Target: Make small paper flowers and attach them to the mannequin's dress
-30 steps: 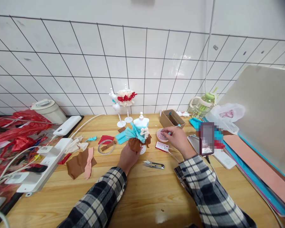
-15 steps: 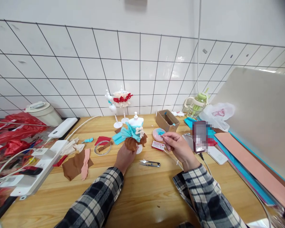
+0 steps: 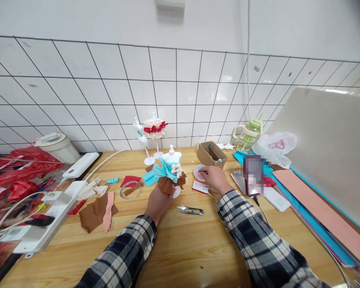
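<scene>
A miniature dress form (image 3: 172, 155) stands mid-table, dressed in blue, cream and brown crepe paper. My left hand (image 3: 159, 204) is closed under its brown paper skirt, with the fingertips hidden there. At the small pink dish (image 3: 197, 173), my right hand (image 3: 215, 178) reaches in from the right, fingers pinched together over it; what they hold, if anything, is hidden. A pair of thread snips (image 3: 190, 210) lies in front, between my hands. Just this side of the dish is a red and white card (image 3: 200, 187).
Two more small dress forms (image 3: 155, 130) stand by the wall. An open cardboard box (image 3: 211, 155) is behind the dish. Paper scraps (image 3: 93, 214) and a wire coil (image 3: 130, 190) lie left, near a power strip (image 3: 52, 218). To the right are a phone (image 3: 253, 176) and coloured sheets (image 3: 318, 208).
My right hand has moved down and forward, from in front of the pink dish onto it. My left hand keeps its hold under the skirt. The view has tipped slightly upward.
</scene>
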### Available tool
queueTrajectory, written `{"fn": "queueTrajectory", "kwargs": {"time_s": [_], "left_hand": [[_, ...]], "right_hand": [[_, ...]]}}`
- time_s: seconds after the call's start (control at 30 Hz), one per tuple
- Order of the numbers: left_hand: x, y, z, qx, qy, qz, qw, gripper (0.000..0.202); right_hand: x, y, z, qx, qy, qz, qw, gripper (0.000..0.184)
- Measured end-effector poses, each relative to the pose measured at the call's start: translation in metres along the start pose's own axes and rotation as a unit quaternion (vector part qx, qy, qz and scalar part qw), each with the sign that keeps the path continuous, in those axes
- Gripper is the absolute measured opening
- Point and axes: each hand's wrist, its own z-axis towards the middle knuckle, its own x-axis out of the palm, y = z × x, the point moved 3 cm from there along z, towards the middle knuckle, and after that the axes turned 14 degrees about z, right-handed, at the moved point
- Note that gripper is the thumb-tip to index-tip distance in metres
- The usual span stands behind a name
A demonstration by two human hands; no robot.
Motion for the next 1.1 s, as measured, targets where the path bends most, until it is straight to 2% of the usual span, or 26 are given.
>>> {"fn": "queueTrajectory", "kwargs": {"time_s": [0.2,0.4,0.73,1.1], "left_hand": [[0.001,0.001,0.0,0.004,0.002,-0.005,1.0,0.024],[-0.001,-0.001,0.001,0.012,0.002,-0.015,1.0,0.027],[0.002,0.0,0.0,0.002,0.008,-0.018,1.0,0.025],[0.0,-0.001,0.0,0.004,0.004,-0.028,1.0,0.033]], "right_hand": [[0.001,-0.006,0.014,0.006,0.047,-0.073,0.996,0.028],[0.016,-0.011,0.021,0.025,0.08,-0.124,0.989,0.026],[0.022,-0.019,0.022,0.031,0.084,-0.135,0.987,0.032],[0.017,-0.021,0.029,0.053,0.032,-0.158,0.985,0.027]]}}
